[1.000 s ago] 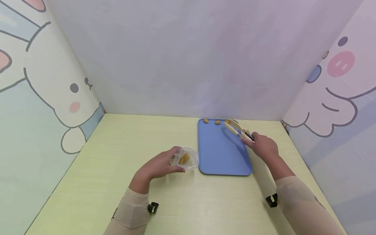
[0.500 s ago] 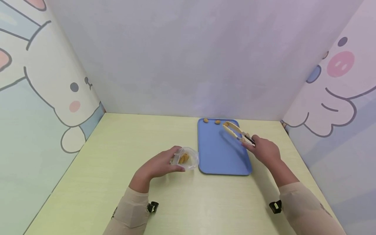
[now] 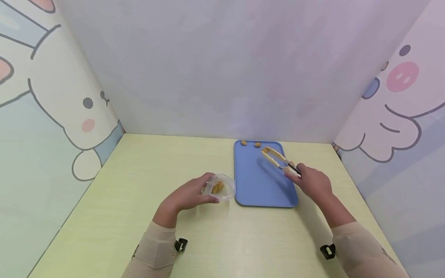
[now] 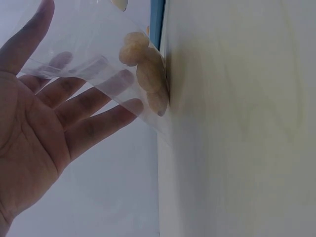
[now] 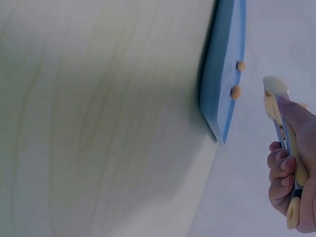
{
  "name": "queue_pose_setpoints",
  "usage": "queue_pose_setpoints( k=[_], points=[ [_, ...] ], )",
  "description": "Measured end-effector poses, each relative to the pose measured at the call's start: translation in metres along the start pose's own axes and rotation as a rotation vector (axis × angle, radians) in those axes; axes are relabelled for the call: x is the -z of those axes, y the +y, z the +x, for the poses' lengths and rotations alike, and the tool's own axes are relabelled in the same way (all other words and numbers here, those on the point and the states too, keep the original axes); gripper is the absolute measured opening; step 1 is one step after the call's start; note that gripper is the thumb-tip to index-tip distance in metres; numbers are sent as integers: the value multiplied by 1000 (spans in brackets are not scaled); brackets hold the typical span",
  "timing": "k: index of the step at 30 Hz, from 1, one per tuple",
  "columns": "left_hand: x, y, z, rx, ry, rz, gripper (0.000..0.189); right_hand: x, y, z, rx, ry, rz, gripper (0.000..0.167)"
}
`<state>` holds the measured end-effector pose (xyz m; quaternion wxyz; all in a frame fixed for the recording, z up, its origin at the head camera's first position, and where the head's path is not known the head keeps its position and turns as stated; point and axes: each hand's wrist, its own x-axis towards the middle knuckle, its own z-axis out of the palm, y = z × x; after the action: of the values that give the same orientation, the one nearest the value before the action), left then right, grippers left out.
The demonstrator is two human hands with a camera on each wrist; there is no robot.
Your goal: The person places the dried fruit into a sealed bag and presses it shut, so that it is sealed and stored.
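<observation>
My left hand (image 3: 192,195) holds a clear plastic bag (image 3: 228,188) open with fingers and thumb around it, left of the blue tray (image 3: 264,181). Inside the bag lie several tan, nut-like pieces (image 3: 218,188), lumpy in the left wrist view (image 4: 152,79). My right hand (image 3: 314,181) grips tongs (image 3: 277,153) with cream scalloped tips, reaching over the tray from its right side. Between the tong tips sits one brown nut-like piece (image 3: 265,150). Two more, a left nut-like piece (image 3: 243,143) and a right nut-like piece (image 3: 257,144), rest along the tray's far edge.
Beneath everything is a pale wooden table (image 3: 167,158). A plain wall (image 3: 208,77) rises right behind the tray, and side walls with cartoon animals (image 3: 52,96) stand left and right. Black wrist devices (image 3: 180,245) sit at both sleeves.
The tongs have drawn slightly toward me and left, bringing a nut-like piece away from the tray's far edge. My left hand and the bag have stayed in place.
</observation>
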<state>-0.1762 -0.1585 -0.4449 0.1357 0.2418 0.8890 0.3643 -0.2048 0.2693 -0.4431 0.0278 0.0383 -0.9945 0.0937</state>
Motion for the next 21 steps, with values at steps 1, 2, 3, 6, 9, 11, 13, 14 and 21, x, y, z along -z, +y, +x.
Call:
queue_pose_setpoints(
  k=[1, 2, 3, 6, 9, 11, 13, 14, 21],
  points=[
    [0, 0, 0, 1, 1, 0, 72, 0, 0, -1, 2, 2, 0, 61],
    [0, 0, 0, 1, 1, -2, 72, -1, 0, -1, 2, 3, -1, 62],
    [0, 0, 0, 2, 1, -1, 72, -1, -1, -2, 3, 6, -3, 63],
    [0, 0, 0, 7, -1, -1, 72, -2, -2, -4, 12, 15, -5, 63],
    [0, 0, 0, 13, -2, 1, 73, -2, -3, -8, 25, 25, -6, 61],
    [0, 1, 0, 13, -1, 1, 73, -1, -4, -10, 31, 29, -4, 60],
    [0, 1, 0, 13, 0, 0, 72, 0, -6, -12, 33, 31, -5, 61],
    [0, 1, 0, 13, 1, 0, 72, 0, -6, -13, 33, 30, -7, 61],
    [-1, 0, 0, 10, -3, -6, 71, 2, -11, -21, 54, 48, -11, 62]
  ],
)
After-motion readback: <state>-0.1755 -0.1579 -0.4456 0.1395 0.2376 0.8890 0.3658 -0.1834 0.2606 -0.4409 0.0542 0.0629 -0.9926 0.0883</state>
